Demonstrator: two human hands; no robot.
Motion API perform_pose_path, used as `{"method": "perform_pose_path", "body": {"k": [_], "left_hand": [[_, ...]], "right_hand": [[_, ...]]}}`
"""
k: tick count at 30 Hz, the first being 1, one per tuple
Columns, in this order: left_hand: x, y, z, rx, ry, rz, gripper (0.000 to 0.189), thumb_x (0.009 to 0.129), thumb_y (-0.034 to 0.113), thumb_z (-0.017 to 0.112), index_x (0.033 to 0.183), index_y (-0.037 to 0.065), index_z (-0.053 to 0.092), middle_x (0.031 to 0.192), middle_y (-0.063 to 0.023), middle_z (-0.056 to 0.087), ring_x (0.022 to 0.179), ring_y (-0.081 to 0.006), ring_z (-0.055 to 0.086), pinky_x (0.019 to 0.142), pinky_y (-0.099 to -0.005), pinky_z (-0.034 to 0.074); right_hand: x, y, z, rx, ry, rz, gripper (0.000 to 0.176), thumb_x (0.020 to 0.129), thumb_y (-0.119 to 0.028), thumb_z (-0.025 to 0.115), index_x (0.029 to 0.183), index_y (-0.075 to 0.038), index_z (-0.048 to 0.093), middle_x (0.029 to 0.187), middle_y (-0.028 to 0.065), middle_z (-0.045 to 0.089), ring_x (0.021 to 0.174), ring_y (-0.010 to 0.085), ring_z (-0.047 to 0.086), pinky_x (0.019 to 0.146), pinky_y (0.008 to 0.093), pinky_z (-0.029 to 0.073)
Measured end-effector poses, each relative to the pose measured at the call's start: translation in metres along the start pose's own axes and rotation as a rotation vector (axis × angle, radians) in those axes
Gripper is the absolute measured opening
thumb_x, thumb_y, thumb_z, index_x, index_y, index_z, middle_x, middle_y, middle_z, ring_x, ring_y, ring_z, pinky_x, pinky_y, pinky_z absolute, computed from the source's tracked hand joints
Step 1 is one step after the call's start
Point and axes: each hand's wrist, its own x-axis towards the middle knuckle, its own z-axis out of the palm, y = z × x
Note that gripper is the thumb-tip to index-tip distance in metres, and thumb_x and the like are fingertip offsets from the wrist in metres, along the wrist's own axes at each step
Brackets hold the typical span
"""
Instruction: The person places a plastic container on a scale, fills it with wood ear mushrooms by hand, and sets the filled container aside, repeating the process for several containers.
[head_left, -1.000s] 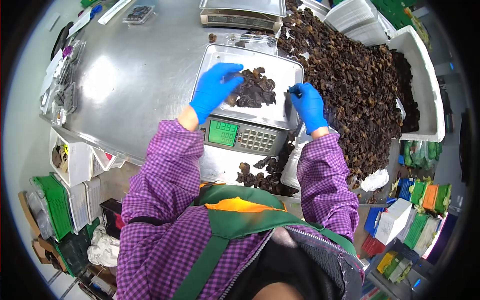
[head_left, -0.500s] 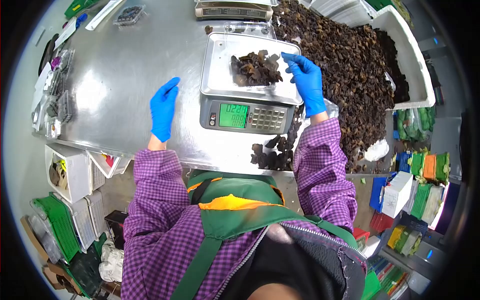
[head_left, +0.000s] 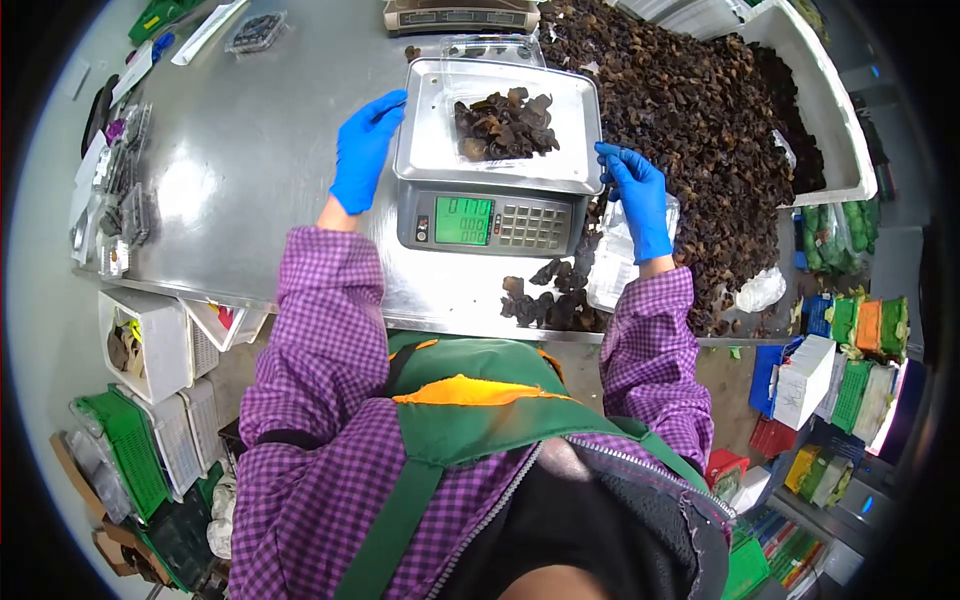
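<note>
A silver weighing scale [head_left: 412, 150] with a green lit display [head_left: 463, 221] stands on the metal table. On its pan, a clear plastic tray [head_left: 474, 147] holds a heap of dark brown wood ear mushrooms [head_left: 510, 124]. My left hand [head_left: 364, 152], in a blue glove, is beside the pan's left edge, fingers stretched and holding nothing. At the pan's right edge is my right hand [head_left: 640, 200], also gloved, its index finger extended and the others bent; I see nothing held. Under its wrist lies another clear plastic tray [head_left: 612, 262].
A large mushroom pile [head_left: 690, 130] spreads along the right, beside a white foam box [head_left: 862, 165]. Loose mushrooms [head_left: 548, 305] lie at the table's front edge. Behind stands a second scale [head_left: 460, 17]. Packed clear boxes [head_left: 135, 210] line the left edge.
My left hand has moved up and right to the scale's edge. My right hand has drawn back from over the pan, down and right. The display reading has dropped.
</note>
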Motion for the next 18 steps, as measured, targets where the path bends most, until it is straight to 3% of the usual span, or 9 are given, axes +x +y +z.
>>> {"method": "perform_pose_path", "body": {"k": [6, 8, 10, 12, 14, 16, 17, 18], "left_hand": [[0.039, 0.001, 0.043, 0.012, -0.036, 0.026, 0.034, 0.091, 0.019, 0.059, 0.123, 0.007, 0.061, 0.117, -0.0018, 0.064, 0.104, -0.0109, 0.056, 0.089, -0.0269, 0.043], [0.046, -0.001, 0.055, 0.027, 0.008, 0.028, 0.032, 0.09, 0.015, 0.06, 0.12, 0.004, 0.063, 0.114, -0.0034, 0.065, 0.1, -0.0105, 0.058, 0.088, -0.0256, 0.045], [0.05, -0.006, 0.065, 0.038, 0.05, 0.035, 0.03, 0.089, 0.011, 0.061, 0.117, 0.002, 0.064, 0.111, -0.005, 0.066, 0.097, -0.01, 0.059, 0.088, -0.0243, 0.046], [0.051, -0.01, 0.066, 0.091, 0.029, -0.013, 0.034, 0.091, 0.018, 0.058, 0.123, 0.006, 0.061, 0.119, -0.0032, 0.063, 0.104, -0.0121, 0.056, 0.087, -0.0276, 0.045], [0.052, -0.009, 0.062, 0.065, 0.057, 0.028, 0.032, 0.09, 0.015, 0.06, 0.12, 0.005, 0.063, 0.114, -0.0032, 0.064, 0.098, -0.0103, 0.057, 0.085, -0.0254, 0.045], [0.044, -0.017, 0.05, 0.043, 0.087, 0.025, 0.03, 0.089, 0.013, 0.061, 0.117, 0.004, 0.064, 0.11, -0.0031, 0.066, 0.092, -0.0085, 0.057, 0.083, -0.0233, 0.046], [0.042, -0.017, 0.038, 0.046, 0.085, 0.021, 0.03, 0.089, 0.013, 0.061, 0.117, 0.004, 0.064, 0.11, -0.0029, 0.066, 0.091, -0.0086, 0.057, 0.083, -0.0232, 0.046], [0.043, -0.015, 0.029, 0.045, 0.081, 0.022, 0.03, 0.09, 0.014, 0.06, 0.118, 0.005, 0.064, 0.111, -0.0026, 0.066, 0.091, -0.0087, 0.058, 0.082, -0.0232, 0.046]], "right_hand": [[0.014, -0.016, 0.012, 0.08, -0.051, 0.024, 0.024, 0.092, -0.016, 0.057, 0.113, -0.008, 0.067, 0.101, 0.0043, 0.068, 0.083, 0.0089, 0.062, 0.063, 0.0222, 0.049], [0.027, -0.042, 0.03, 0.144, -0.169, -0.029, 0.036, 0.094, -0.022, 0.056, 0.128, -0.011, 0.057, 0.12, 0.0042, 0.061, 0.101, 0.0119, 0.059, 0.072, 0.024, 0.049], [0.046, -0.052, 0.055, 0.431, -0.373, -0.052, 0.05, 0.095, -0.029, 0.055, 0.141, -0.012, 0.042, 0.139, 0.0067, 0.046, 0.115, 0.0185, 0.052, 0.075, 0.0291, 0.053], [0.073, -0.038, 0.075, 0.142, -0.392, -0.095, 0.062, 0.094, -0.034, 0.057, 0.147, -0.016, 0.03, 0.11, 0.0142, 0.064, 0.096, 0.0231, 0.062, 0.075, 0.0332, 0.057], [0.105, -0.012, 0.077, -0.026, -0.182, -0.247, 0.053, 0.093, -0.031, 0.059, 0.14, -0.012, 0.042, 0.106, 0.0119, 0.063, 0.096, 0.0184, 0.061, 0.066, 0.0331, 0.058], [0.096, -0.018, 0.055, 0.16, -0.113, -0.273, 0.044, 0.093, -0.028, 0.058, 0.133, -0.011, 0.051, 0.096, 0.0074, 0.065, 0.092, 0.013, 0.06, 0.063, 0.0285, 0.055], [0.079, -0.027, 0.04, 0.093, -0.145, -0.145, 0.036, 0.094, -0.028, 0.057, 0.124, -0.009, 0.058, 0.108, 0.002, 0.065, 0.098, 0.0115, 0.06, 0.068, 0.0281, 0.055], [0.062, -0.029, 0.024, -0.101, -0.233, -0.047, 0.027, 0.093, -0.027, 0.058, 0.112, -0.009, 0.066, 0.097, 0.0011, 0.068, 0.09, 0.0095, 0.061, 0.066, 0.0241, 0.051]]}}
